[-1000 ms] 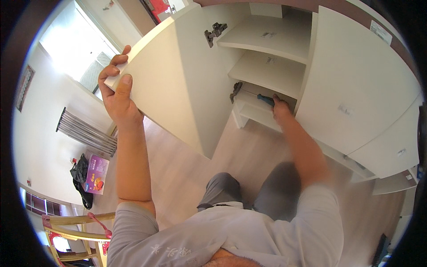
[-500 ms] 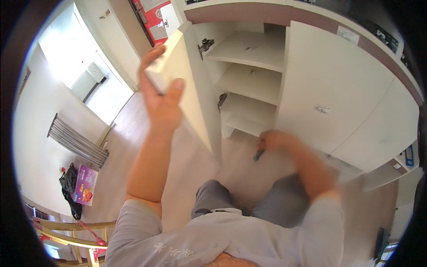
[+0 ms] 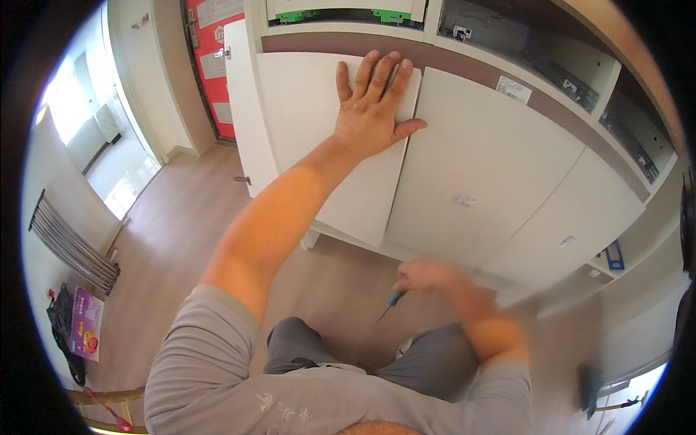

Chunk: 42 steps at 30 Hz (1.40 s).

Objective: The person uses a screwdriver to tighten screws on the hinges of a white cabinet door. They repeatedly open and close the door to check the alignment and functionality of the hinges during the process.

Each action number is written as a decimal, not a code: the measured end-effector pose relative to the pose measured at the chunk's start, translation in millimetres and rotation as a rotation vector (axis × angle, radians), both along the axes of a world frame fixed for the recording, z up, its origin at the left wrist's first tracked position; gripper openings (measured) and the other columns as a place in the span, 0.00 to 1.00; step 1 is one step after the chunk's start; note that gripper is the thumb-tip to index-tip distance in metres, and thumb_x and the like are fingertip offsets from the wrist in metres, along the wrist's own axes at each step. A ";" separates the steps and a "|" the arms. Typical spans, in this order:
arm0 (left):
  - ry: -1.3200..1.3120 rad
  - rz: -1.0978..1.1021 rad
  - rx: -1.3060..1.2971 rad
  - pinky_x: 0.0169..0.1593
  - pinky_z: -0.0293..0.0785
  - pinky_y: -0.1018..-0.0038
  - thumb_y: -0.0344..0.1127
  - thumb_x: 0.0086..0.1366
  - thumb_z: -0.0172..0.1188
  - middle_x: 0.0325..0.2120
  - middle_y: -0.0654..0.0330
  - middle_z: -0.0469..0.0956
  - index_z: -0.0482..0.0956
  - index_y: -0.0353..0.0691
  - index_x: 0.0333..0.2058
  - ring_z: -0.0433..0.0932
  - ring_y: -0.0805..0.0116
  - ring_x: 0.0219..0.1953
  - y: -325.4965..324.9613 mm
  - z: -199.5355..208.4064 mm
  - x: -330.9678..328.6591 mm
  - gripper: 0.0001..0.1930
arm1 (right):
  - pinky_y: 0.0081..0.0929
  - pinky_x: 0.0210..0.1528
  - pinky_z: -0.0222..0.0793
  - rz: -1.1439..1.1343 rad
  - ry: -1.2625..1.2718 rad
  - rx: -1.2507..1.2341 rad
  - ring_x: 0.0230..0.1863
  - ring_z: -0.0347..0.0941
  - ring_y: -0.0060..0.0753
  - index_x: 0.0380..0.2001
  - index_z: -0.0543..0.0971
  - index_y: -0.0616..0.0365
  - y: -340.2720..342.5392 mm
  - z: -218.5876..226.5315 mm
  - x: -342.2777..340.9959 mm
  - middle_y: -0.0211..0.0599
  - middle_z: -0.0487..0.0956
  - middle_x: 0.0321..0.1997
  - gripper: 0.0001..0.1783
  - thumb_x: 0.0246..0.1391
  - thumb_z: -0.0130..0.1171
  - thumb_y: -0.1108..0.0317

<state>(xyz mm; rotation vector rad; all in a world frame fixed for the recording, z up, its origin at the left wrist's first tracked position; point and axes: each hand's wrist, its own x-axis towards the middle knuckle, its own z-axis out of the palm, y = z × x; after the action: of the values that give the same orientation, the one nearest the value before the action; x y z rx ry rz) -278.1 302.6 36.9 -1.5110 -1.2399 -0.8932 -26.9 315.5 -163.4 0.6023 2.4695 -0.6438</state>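
My left hand [image 3: 368, 112] lies flat on the white cabinet door [image 3: 304, 109], by its upper right corner, fingers spread and thumb reaching over the edge. That door stands nearly flush with the neighbouring white door [image 3: 482, 145], a thin gap between them. Low in front of the cabinet, my right hand [image 3: 426, 275] is closed round a screwdriver [image 3: 396, 298] with a blue-green handle. Its thin shaft points down toward the floor, to the left. Motion blurs the right forearm.
Above the doors are open bays with dark drawer runners [image 3: 573, 87]. A side shelf at right holds a blue object [image 3: 615, 255]. On the left are a metal rack [image 3: 72, 243], a purple box [image 3: 87, 325], a black bag [image 3: 61, 319] and a red door [image 3: 215, 65].
My left hand has swung the cabinet door from wide open to nearly closed, hiding the shelves, and now lies flat on it. The screwdriver in my right hand has shifted left and down.
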 end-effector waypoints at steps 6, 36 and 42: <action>-0.050 0.028 -0.043 0.73 0.29 0.35 0.69 0.62 0.60 0.74 0.58 0.55 0.57 0.48 0.74 0.46 0.50 0.77 34.2 -3.2 -2.8 0.49 | 0.47 0.47 0.71 -0.005 0.042 -0.021 0.45 0.78 0.53 0.48 0.78 0.58 1.6 -8.2 13.8 0.49 0.82 0.41 0.29 0.64 0.59 0.40; -0.773 0.796 -2.302 0.73 0.55 0.48 0.58 0.74 0.46 0.73 0.51 0.60 0.63 0.56 0.72 0.58 0.50 0.74 -685.6 -679.8 -135.2 0.31 | 0.33 0.27 0.70 -0.417 -0.201 0.011 0.25 0.71 0.29 0.41 0.80 0.58 52.7 -76.4 124.7 0.35 0.78 0.27 0.26 0.62 0.64 0.43; -1.729 1.671 -1.356 0.73 0.46 0.35 0.62 0.74 0.43 0.79 0.52 0.38 0.37 0.53 0.78 0.40 0.44 0.78 -689.9 -698.3 -68.8 0.42 | 0.35 0.32 0.71 -0.556 -0.155 0.127 0.28 0.74 0.30 0.38 0.81 0.59 61.1 -68.0 168.2 0.36 0.80 0.28 0.25 0.60 0.66 0.45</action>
<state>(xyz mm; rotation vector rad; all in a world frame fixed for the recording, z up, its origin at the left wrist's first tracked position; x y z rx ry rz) -346.9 -387.3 -661.4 0.7087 -3.6766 0.3087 141.3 376.6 -231.5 1.3599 2.2081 -0.6121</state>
